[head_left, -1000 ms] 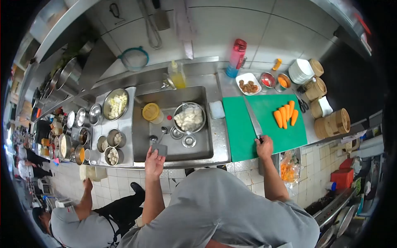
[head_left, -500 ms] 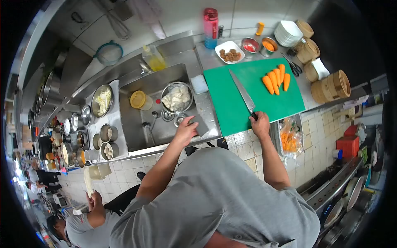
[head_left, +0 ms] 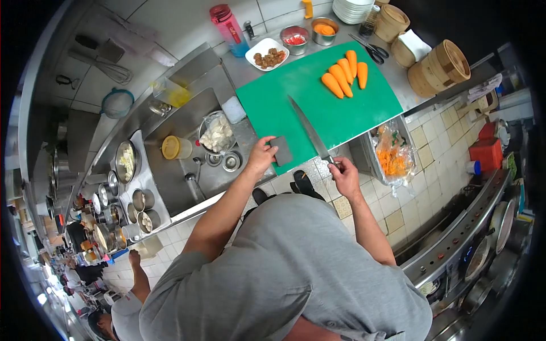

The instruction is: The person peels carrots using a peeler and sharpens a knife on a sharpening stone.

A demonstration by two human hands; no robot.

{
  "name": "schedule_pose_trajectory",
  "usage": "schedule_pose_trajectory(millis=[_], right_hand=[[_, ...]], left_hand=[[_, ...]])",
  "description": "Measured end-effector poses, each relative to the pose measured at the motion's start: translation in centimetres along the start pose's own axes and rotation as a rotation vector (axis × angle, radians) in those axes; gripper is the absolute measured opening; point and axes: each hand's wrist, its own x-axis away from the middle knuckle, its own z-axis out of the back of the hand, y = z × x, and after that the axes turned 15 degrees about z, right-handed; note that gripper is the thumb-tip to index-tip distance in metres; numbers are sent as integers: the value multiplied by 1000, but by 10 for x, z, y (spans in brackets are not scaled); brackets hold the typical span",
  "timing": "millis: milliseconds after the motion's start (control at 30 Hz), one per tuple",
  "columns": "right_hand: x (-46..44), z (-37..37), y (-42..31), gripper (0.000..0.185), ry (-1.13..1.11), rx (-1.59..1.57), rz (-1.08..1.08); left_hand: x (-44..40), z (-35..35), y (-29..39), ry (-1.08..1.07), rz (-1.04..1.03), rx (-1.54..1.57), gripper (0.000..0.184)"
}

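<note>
My left hand [head_left: 264, 154] is closed on a flat grey rectangular block, apparently a sharpening stone [head_left: 281, 150], over the lower left edge of the green cutting board [head_left: 267, 105]. The handle of a long kitchen knife [head_left: 310, 128] is gripped in my right hand [head_left: 344, 174], at the board's front edge. Its blade points up and left across the board, to the right of the stone and apart from it. Several peeled carrots [head_left: 343, 74] lie together on the board's far right part.
Left of the board is a sink [head_left: 156, 128] with a bowl of white pieces [head_left: 217, 133] and a yellow-lidded tub [head_left: 172, 148]. Behind stand a white dish [head_left: 266, 54] and a bottle [head_left: 228, 29]. An open drawer [head_left: 392, 150] sits below. Another person [head_left: 133, 295] works at lower left.
The view has shifted, so the board appears further left. The stone has come from the sink's edge to the board's edge. The knife handle has been drawn back past the board's front edge.
</note>
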Motion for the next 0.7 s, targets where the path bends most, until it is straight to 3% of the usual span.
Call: schedule_pose_trajectory(millis=[433, 500, 600, 700], right_hand=[[-41, 12, -8, 27, -128, -317, -184], [-39, 11, 1, 28, -149, -317, -150], [-34, 6, -9, 38, -145, -315, -204], [-28, 0, -31, 38, -208, -314, -177]], left_hand=[[-1, -8, -24, 101, -37, -1, 44], [7, 3, -20, 661, -632, -944, 44], [33, 16, -1, 718, -511, -771, 44], [-1, 93, -4, 780, -387, -493, 43]])
